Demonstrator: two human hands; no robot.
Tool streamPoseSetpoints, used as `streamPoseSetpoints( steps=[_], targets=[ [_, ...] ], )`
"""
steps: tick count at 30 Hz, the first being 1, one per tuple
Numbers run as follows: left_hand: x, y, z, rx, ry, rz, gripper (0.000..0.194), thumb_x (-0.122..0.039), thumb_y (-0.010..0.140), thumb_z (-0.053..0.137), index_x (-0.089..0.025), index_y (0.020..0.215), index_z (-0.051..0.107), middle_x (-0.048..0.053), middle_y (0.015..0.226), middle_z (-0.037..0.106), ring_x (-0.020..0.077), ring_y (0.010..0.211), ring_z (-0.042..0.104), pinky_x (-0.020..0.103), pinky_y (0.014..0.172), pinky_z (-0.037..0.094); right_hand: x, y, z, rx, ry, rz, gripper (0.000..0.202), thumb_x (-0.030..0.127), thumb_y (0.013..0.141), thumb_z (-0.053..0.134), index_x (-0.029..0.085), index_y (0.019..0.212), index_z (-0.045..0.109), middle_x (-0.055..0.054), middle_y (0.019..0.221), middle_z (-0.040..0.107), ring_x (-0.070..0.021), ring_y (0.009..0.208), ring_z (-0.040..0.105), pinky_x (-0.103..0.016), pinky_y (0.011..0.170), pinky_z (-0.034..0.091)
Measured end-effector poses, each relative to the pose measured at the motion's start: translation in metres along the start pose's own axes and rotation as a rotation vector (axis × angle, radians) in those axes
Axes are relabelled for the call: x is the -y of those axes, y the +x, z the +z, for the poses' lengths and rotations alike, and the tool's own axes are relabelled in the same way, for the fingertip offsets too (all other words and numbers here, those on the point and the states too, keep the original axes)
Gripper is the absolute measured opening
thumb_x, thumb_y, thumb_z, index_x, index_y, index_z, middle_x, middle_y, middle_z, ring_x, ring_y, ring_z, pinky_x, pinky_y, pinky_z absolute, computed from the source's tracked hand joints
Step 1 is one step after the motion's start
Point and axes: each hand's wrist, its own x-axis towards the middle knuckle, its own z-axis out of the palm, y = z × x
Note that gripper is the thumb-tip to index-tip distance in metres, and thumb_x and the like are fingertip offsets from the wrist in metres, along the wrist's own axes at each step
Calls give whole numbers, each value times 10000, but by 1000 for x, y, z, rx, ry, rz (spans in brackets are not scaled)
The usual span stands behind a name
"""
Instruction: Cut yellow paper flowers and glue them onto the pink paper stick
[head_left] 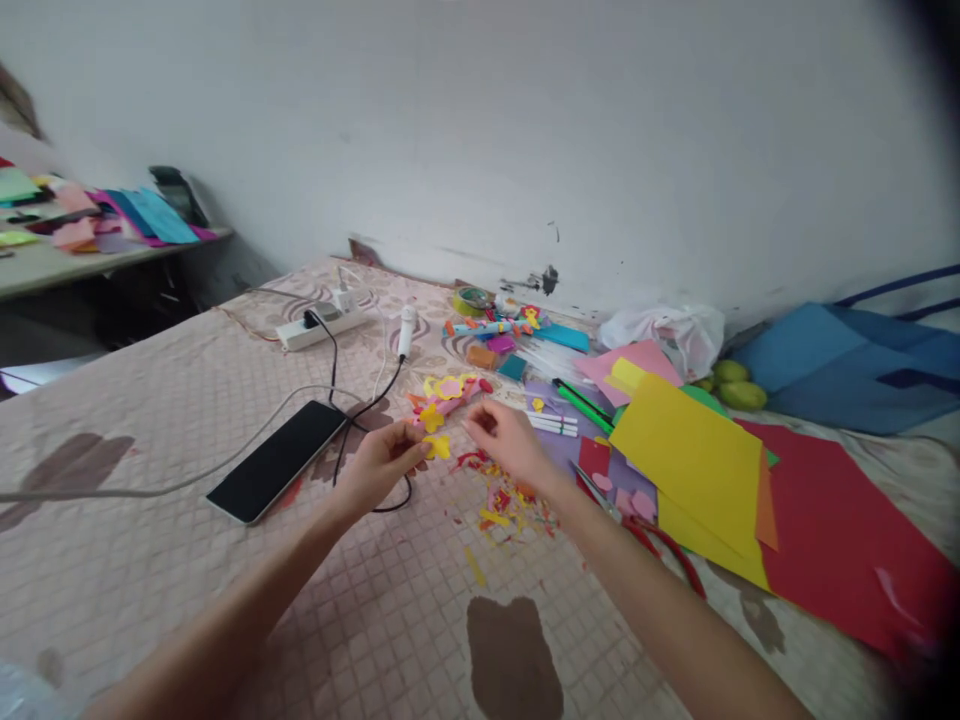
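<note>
My left hand [384, 458] pinches a small yellow flower cutout [439, 447] between thumb and fingers. A second yellow flower [432, 417] shows right above it, at my fingertips; I cannot tell whether it is held too. Just to the right, my right hand [508, 436] has its fingers curled into a pinch, and whatever may be in them is hidden. Behind both hands lies a pink piece with yellow and red flower shapes [450, 388]. Scraps of cut paper [504, 500] are scattered below my right hand.
A black-screened phone [281, 460] and cables lie left, near a white power strip [321, 328]. To the right are red-handled scissors [637, 522], a green cutter [583, 405], yellow sheets [690, 460], red sheets [840, 530] and a blue bag [840, 360]. A wall stands behind.
</note>
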Motion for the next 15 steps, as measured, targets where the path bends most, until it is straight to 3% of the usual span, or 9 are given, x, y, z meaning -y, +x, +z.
streamPoseSetpoints(
  steps=[5,8,11,15],
  targets=[
    [0,-8,-24,-30,45,67,195,-331,761,594,-150,730,528,-21,625,548,83,556,512,201,527,403,15,117,63,-79,-36,84,122,236,775,592,153,863,606,-46,856,656,-167,816,601,-269,753,444],
    [4,-18,-35,-39,71,77,186,-329,784,572,-155,738,526,-10,641,559,97,578,524,216,540,417,21,169,92,-126,-50,192,229,274,799,612,130,977,598,-93,984,634,-212,942,581,-344,826,452],
    [6,-26,-42,-39,83,75,186,-337,798,555,-156,756,543,14,680,585,113,600,547,236,552,436,26,199,109,-129,-27,284,284,296,873,543,153,1118,548,-81,1130,571,-205,961,580,-405,809,487],
    [3,-33,-51,-51,85,74,197,-341,800,552,-148,764,567,33,713,603,122,620,559,248,563,445,31,211,112,-142,62,359,308,294,882,532,162,1160,525,-83,1160,554,-206,964,580,-408,799,498]
  ],
)
